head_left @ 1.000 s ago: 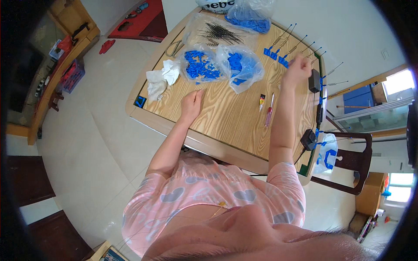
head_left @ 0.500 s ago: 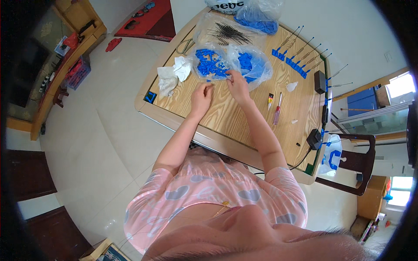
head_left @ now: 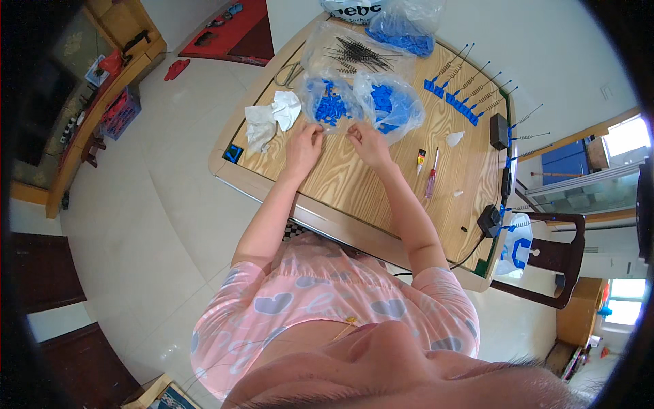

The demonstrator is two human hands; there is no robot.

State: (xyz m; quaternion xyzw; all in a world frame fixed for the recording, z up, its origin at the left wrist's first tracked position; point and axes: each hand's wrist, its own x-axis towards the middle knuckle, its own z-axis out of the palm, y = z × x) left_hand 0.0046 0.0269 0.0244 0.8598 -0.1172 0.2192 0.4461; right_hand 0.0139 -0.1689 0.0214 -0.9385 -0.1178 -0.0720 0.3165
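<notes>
My left hand (head_left: 304,144) and my right hand (head_left: 366,142) rest close together on the wooden table (head_left: 354,191), fingertips pointing at two clear plastic bags. The left bag of small blue parts (head_left: 329,102) lies just beyond my left fingers. The right bag of blue parts (head_left: 390,105) lies just beyond my right fingers. Both hands have curled fingers at the bags' near edges; whether they pinch anything is too small to tell.
Crumpled white tissue (head_left: 272,117) lies left of the hands. A clear bag of thin wire brushes (head_left: 357,53) is behind. Blue-handled brushes (head_left: 462,101) line the far right. A small glue bottle (head_left: 421,161), a red screwdriver (head_left: 431,181) and black adapters (head_left: 499,129) lie right. A dark chair (head_left: 555,255) stands beside the table.
My right hand came from the far right of the table back to the bags beside my left hand. My left hand moved forward to the left bag's edge.
</notes>
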